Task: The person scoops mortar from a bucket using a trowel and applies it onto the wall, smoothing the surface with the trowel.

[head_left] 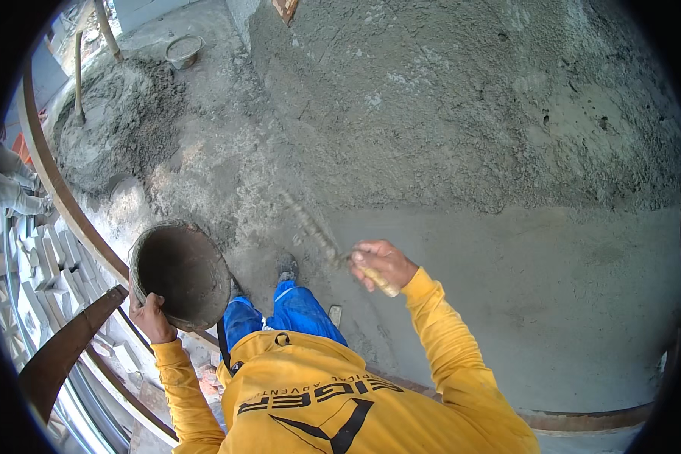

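- Left hand (152, 318) — fingers curled tight over near rim of empty mortar pan (180, 275), held beside curved railing (68, 204).
- Right hand (380, 262) — fingers wrapped round wooden handle of trowel (321, 240); blade blurred against wet plastered wall (492, 113).
- Open wall surface above and right.

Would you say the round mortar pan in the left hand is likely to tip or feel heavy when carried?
The mortar pan looks empty, so probably light. The left hand grips only its lower rim, so it may tilt. Its cement-crusted surface likely gives good grip.
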Available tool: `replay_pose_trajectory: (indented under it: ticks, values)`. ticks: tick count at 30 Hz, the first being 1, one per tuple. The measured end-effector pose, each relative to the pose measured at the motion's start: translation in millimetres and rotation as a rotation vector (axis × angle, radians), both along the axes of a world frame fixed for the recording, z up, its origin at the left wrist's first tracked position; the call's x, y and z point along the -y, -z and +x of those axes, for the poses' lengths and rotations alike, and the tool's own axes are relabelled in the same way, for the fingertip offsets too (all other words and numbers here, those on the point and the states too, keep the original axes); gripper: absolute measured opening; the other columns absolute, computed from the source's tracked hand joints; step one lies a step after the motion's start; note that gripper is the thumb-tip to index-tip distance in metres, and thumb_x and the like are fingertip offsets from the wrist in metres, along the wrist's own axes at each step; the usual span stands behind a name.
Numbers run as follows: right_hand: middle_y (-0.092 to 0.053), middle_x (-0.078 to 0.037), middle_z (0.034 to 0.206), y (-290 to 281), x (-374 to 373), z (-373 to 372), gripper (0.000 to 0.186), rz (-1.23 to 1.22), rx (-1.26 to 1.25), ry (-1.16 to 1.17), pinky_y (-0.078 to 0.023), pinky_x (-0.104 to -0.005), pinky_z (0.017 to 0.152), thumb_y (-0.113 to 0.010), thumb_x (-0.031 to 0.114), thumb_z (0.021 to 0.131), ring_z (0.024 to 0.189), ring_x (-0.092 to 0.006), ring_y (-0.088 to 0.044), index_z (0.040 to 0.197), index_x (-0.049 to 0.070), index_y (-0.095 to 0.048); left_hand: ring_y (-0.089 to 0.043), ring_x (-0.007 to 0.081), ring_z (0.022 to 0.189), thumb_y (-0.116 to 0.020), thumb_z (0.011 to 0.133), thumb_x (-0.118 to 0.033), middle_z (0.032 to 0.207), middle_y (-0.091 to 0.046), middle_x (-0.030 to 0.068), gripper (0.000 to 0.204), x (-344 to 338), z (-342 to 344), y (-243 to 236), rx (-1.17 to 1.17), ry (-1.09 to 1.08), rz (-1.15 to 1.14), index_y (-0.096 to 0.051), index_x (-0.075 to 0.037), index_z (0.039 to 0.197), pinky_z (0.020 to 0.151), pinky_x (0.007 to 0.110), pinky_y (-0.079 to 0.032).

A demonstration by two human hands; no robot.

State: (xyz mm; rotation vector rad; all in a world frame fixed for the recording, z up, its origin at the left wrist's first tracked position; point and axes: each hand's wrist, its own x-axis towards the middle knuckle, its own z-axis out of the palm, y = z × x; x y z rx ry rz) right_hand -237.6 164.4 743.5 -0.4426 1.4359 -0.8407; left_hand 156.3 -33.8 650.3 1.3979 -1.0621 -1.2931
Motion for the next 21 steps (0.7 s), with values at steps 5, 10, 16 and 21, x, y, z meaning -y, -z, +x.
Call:
replay_pose_trajectory:
  ticks: [5,10,16,21]
  values:
    - [-0.049,-0.004,0.065,-117,-122,-91,0.028,-0.381,-0.655,0.801,-0.041,-0.0233,0.042,-0.048,0.032,0.1,0.046,-0.0106,-0.046,0.098,0.005,-0.051,-0.053,0.0092,0.078,-0.046,0.07,0.006,0.108,-0.063,0.0048,0.066,0,-2,6,-0.04,0.008,0.067,-0.05,0.007,0.135,0.065,0.02,-0.043]
    - [-0.049,-0.003,0.068,-192,-91,-41,0.031,-0.343,-0.976,0.7,-0.043,-0.0233,0.05,-0.052,0.033,0.098,0.054,-0.0108,-0.048,0.106,0.003,-0.053,-0.053,0.0074,0.077,-0.046,0.071,0.006,0.107,-0.063,0.0045,0.064,5,-42,12,-0.055,0.197,0.087,-0.051,0.007,0.135,0.063,0.018,-0.043]
    - [-0.066,-0.01,0.097,-75,-36,30,0.029,-0.045,-1.398,-0.223,-0.05,-0.0383,0.067,-0.055,0.019,0.089,0.076,-0.0246,-0.065,0.114,0.004,-0.055,-0.055,0.0096,0.085,-0.049,0.069,0.005,0.111,-0.063,0.0038,0.063,6,-111,-6,-0.144,0.443,-0.092,-0.055,0.006,0.131,0.064,0.019,-0.044]
    - [-0.063,-0.011,0.1,-6,20,78,0.036,-0.175,-1.583,-0.409,-0.053,-0.043,0.074,-0.061,0.016,0.081,0.087,-0.03,-0.065,0.115,0.007,-0.058,-0.05,0.024,0.127,-0.051,0.065,0.002,0.13,-0.06,0.015,0.059,-7,-139,-59,-0.208,0.584,-0.158,-0.059,0.007,0.123,0.11,0.031,-0.03]
